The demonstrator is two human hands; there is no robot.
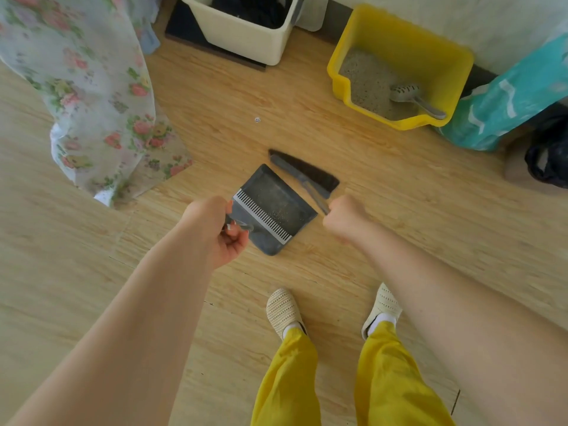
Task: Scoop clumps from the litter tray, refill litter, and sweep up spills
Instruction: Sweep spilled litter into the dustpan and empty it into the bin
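So the left hand [222, 229] has its fingers curled round the handle of the grey dustpan [272, 207], which sits on the wood floor [384, 216] with a sprinkle of litter grains near its comb teeth, and the right hand [345, 219] is fisted on the handle of the black hand brush [304, 175], bristles just beside the pan's far edge. The yellow litter tray [399, 67] is well apart by the wall, litter inside and a grey slotted scoop [413, 98] resting in it, with a teal bag [504, 99] right next to it.

yellow litter tray [436, 44], grey dustpan [276, 198], floral cloth [92, 81]
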